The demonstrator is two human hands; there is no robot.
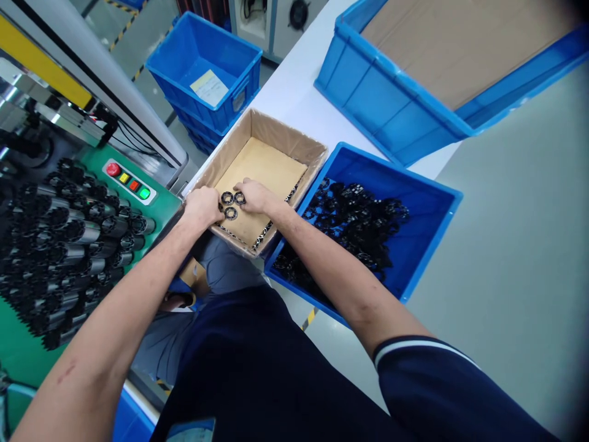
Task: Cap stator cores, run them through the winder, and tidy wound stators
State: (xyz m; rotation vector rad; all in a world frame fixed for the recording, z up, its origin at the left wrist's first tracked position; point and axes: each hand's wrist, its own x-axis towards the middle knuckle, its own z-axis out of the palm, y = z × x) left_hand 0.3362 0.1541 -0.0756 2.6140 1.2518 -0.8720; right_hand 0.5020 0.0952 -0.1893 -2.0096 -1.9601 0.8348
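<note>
Top (267, 374): one, very dark navy to black, plain cloth across the front. Right sleeve (432, 380): short, navy, loose-cut, with a single narrow white band (414, 345) running just inside a thin dark hem. Trousers (230, 264): grey, softly creased, partly covered by the top. Forearms: two, bare; the left forearm (138, 294) bears a small mark, the right forearm (322, 252) a faint one near the elbow. Left hand (202, 207): bare. Right hand (254, 195): bare, fingers slightly blurred.

At least 3 rings (230, 207), 2 hands (254, 195), 4 buttons (144, 194).
</note>
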